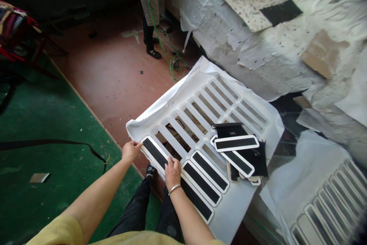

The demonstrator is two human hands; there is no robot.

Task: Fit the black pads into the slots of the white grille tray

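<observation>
While both hands press a black strip (pixel 155 152) at the near-left corner of a white slotted sheet (pixel 200 96), red floor (pixel 114 73) shows beneath.
Left hand (pixel 130 150) fingers pinch the strip's end; right hand (pixel 172 171) fingers lie flat, together, on it. Paper-covered worktop (pixel 286 46) stands right, green mat (pixel 51 122) left, loose strips (pixel 236 142) nearby.

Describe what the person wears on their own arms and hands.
Both forearms are bare. Yellow short sleeves show at the bottom edge. The right hand has a thin silver bangle at the wrist. The left hand wears nothing: no gloves, rings or watch can be seen.
</observation>
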